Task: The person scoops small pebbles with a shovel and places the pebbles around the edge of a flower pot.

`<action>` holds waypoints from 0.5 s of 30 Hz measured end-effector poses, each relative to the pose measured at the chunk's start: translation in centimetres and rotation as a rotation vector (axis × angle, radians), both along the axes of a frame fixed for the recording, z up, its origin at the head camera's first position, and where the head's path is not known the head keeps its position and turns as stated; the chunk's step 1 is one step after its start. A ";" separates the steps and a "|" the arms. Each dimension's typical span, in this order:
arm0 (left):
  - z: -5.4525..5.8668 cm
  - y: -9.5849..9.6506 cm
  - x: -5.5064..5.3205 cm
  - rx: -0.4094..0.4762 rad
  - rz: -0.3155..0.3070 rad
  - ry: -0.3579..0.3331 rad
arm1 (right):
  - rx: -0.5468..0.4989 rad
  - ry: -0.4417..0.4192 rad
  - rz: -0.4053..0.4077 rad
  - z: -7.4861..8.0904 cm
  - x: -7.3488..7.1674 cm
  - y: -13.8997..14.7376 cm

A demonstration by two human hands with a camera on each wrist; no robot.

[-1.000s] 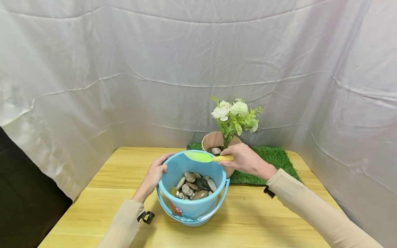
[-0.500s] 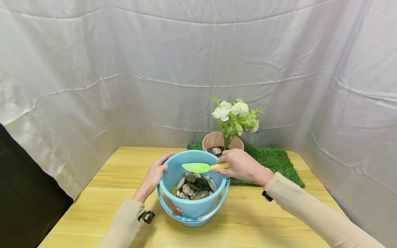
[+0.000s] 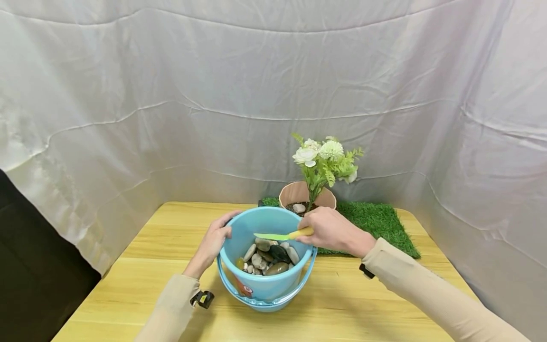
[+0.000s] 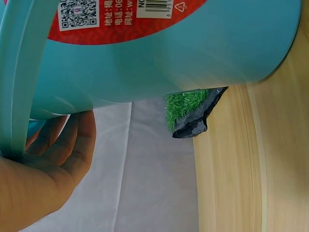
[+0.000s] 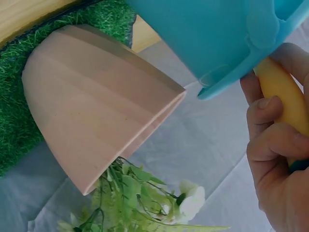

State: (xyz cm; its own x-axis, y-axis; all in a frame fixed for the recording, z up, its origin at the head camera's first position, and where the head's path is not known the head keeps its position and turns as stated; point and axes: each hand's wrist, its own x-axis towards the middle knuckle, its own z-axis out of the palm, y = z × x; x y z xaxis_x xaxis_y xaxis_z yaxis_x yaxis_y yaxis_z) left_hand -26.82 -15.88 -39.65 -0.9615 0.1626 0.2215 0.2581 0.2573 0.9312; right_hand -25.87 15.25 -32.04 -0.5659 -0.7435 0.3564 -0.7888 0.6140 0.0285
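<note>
Holding a trowel (image 3: 273,236) over stones (image 3: 278,254) in a bucket (image 3: 269,289)

Head view: left hand (image 3: 213,241) grips the rim (image 3: 267,279), right hand (image 3: 331,230) the trowel; a pot (image 3: 292,193) behind contains flowers (image 3: 330,151) and one pale stone (image 3: 298,208). Left wrist: fingers (image 4: 83,140) curl beneath the rim. Right wrist: fingers (image 5: 268,140) wrap the handle (image 5: 282,92).

A hand could enter the blue bucket (image 3: 273,287) from above on its near side, over the stones (image 3: 259,261). Farther in, a green trowel (image 3: 271,236) lies across the opening; the right hand (image 3: 331,231), gripping it, blocks the far right rim, and the left hand (image 3: 213,240) takes up the left rim. The wooden table (image 3: 128,285) gives room to pass left and near right. Far right, a flowerpot (image 3: 292,194) with tall flowers (image 3: 325,164) stands in the way, though the right wrist view shows a gap between pot and bucket.
</note>
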 end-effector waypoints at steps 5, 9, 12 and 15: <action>-0.1 -0.1 0.0 -0.006 0.006 0.000 | 0.030 -0.032 0.018 0.6 0.4 -0.4; -0.1 -0.1 0.0 -0.007 0.012 -0.002 | 0.070 -0.081 0.017 1.0 0.7 -0.8; -0.1 0.0 0.0 -0.008 0.010 -0.002 | 0.096 -0.112 0.011 1.2 0.9 -1.0; -0.1 0.0 -0.1 -0.007 0.008 -0.005 | 0.120 -0.127 -0.007 1.2 0.9 -1.2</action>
State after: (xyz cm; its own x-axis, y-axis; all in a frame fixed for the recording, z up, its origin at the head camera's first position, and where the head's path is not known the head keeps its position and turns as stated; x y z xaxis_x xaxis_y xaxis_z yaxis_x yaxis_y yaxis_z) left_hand -26.88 -15.84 -39.73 -0.9638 0.1568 0.2158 0.2516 0.2654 0.9307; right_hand -24.93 14.06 -30.83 -0.6064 -0.7719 0.1910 -0.7861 0.6181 0.0020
